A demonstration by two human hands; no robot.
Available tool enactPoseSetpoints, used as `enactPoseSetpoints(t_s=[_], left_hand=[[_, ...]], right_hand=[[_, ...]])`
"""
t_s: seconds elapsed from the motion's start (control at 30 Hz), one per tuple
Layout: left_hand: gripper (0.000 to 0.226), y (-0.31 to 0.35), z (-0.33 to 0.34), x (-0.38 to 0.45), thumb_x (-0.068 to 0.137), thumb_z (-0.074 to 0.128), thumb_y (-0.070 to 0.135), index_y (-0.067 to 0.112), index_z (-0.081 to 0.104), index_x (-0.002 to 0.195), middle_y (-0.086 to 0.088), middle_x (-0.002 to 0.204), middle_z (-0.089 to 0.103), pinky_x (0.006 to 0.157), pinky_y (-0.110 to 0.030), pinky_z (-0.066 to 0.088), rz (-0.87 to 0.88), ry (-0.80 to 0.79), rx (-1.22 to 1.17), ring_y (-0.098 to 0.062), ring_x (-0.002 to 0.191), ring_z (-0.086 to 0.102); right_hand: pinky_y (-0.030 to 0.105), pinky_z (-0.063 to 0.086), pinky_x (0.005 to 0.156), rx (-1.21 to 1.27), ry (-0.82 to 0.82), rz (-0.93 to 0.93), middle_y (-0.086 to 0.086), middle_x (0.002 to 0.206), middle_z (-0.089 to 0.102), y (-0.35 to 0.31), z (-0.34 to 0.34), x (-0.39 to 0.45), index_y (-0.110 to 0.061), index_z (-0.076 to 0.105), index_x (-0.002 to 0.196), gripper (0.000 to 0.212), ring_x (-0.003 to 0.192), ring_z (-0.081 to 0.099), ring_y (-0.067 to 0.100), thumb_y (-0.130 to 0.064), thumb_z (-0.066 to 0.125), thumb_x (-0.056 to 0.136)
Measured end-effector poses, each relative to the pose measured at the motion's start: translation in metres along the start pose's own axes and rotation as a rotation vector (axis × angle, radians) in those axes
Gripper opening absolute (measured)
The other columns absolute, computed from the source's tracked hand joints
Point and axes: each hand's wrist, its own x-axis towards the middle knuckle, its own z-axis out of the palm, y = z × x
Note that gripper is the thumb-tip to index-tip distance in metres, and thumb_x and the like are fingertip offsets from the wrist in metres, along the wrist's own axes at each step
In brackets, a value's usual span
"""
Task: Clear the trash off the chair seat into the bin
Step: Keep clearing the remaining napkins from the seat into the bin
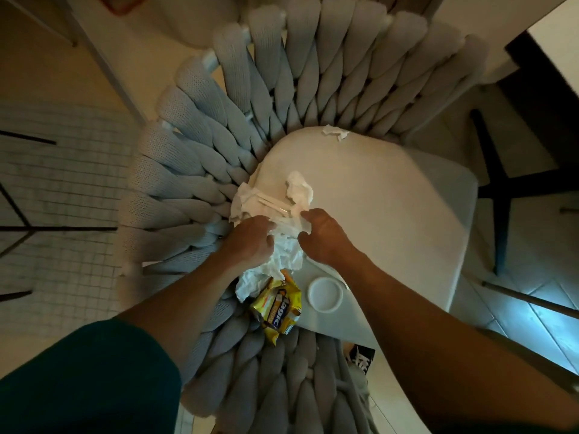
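- Chair seat lies under both hands, woven back wrapped around it.
- Crumpled tissue pile is gripped between the hands: left hand and right hand both curled onto it.
- Yellow snack wrapper is seen just below the hands.
- White lid sits beside the wrapper, under the right wrist.
- Small tissue scrap lies well beyond the hands.
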Motion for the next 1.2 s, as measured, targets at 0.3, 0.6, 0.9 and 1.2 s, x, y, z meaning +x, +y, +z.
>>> enactPoseSetpoints(t_s=[0.3, 0.6, 0.9, 1.2], left_hand=[[0.04, 0.069, -0.012, -0.067, 0.094, 0.051, 0.02, 0.015, 0.054, 0.133, -0.004, 0.145, 0.045, 0.111, -0.027, 0.025, -0.005, 0.112, -0.011, -0.018, 0.135, 0.038], [0.04, 0.167, 0.017, -0.168, 0.094, 0.051, 0.017, 0.011, 0.055, 0.133, -0.01, 0.145, 0.044, 0.109, -0.027, 0.029, 0.055, 0.152, 0.015, -0.023, 0.135, 0.04], [0.04, 0.27, 0.071, -0.231, 0.093, 0.053, 0.02, 0.01, 0.055, 0.132, -0.009, 0.144, 0.046, 0.109, -0.028, 0.03, 0.194, 0.14, 0.075, -0.024, 0.133, 0.042], [0.035, 0.374, 0.118, -0.249, 0.091, 0.054, 0.013, 0.003, 0.061, 0.124, -0.014, 0.132, 0.057, 0.104, -0.028, 0.034, 0.542, 0.016, 0.234, -0.027, 0.125, 0.05]], right_hand=[[0.03, 0.031, 0.108, 0.049, 0.136, -0.01, 0.008, 0.148, 0.039, 0.03, -0.032, -0.095, -0.01, 0.043, 0.141, 0.05, 0.132, 0.042, 0.025, -0.024, 0.052, 0.095], [0.029, 0.032, 0.108, 0.076, 0.214, 0.011, 0.008, 0.145, 0.042, 0.108, -0.051, -0.229, -0.01, 0.043, 0.141, 0.048, 0.13, 0.044, 0.025, -0.024, 0.051, 0.095], [0.033, 0.04, 0.102, 0.13, 0.305, 0.102, 0.009, 0.14, 0.049, 0.204, -0.071, -0.342, -0.012, 0.048, 0.138, 0.047, 0.123, 0.05, 0.027, -0.021, 0.049, 0.092], [0.034, 0.051, 0.093, 0.366, 0.618, 0.399, 0.01, 0.125, 0.061, 0.298, -0.06, -0.439, -0.017, 0.058, 0.129, 0.038, 0.108, 0.061, 0.022, -0.017, 0.051, 0.091]])
